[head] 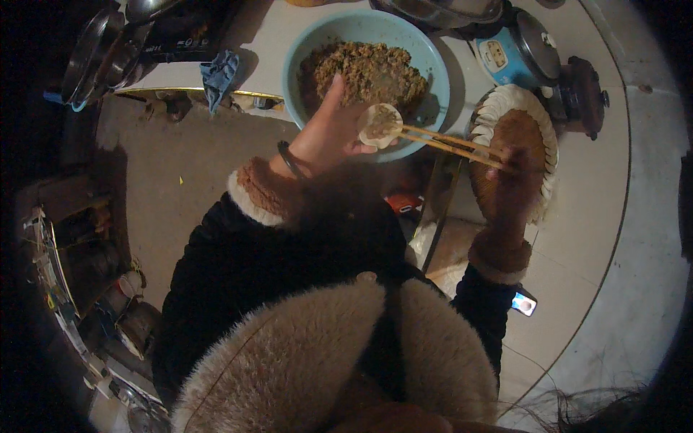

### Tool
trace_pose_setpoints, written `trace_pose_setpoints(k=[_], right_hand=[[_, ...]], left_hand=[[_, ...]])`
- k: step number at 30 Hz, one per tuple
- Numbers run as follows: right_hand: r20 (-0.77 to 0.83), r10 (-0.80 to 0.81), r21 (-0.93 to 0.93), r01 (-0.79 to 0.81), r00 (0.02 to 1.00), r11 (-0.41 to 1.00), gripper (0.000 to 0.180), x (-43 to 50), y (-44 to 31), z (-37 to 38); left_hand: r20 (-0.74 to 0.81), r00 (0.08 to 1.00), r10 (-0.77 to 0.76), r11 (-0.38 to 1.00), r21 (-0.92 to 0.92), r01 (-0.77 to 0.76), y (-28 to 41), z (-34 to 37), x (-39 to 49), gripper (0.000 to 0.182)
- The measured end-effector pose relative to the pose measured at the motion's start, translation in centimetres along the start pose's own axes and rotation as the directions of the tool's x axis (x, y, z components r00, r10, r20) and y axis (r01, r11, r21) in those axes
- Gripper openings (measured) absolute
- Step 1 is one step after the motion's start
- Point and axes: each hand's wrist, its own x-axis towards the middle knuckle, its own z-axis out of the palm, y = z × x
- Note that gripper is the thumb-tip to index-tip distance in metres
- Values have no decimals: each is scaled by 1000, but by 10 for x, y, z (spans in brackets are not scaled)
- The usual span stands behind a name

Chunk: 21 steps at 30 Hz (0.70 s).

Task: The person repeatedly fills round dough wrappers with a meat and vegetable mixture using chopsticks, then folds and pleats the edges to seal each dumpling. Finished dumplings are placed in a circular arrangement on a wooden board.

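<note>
My left hand (330, 127) holds a round dumpling wrapper (380, 125) over the near part of a large light-blue basin (289, 65). Some filling (383, 120) lies on the wrapper. In my right hand (514, 170) are two wooden chopsticks (452, 145), their tips touching the wrapper's right side. A mass of minced filling (373, 73) sits in the basin. Below my right hand is a round brown tray (517, 127), with pleated dumplings (551, 146) set in a ring along its rim. Part of the tray is hidden by my hand and forearm.
A blue rice cooker (501, 59) and a dark lidded pot (584, 100) stand beyond the tray. A blue cloth (219, 78) hangs over the counter's edge, near a black cooktop (176, 40) and metal pans (92, 59). A lit phone (523, 303) lies by my right sleeve.
</note>
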Motion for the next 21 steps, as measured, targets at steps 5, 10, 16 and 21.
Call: trace_pose_setpoints(k=[5,10,16,21], right_hand=[[148,-260,-279,292,954,915,44,27,-57,8],[142,-370,-607,377,918,700,39,23,-55,14],[137,-332,-538,351,933,766,39,19,-40,6],[84,-288,-558,285,954,779,41,20,-52,15]], left_hand=[[39,999,-8,996,85,4,2,3,-3,106],[103,995,-10,995,103,0,3,1,-4,109],[101,995,-6,992,123,-7,4,4,-5,108],[103,994,28,986,159,-44,4,6,-7,110]])
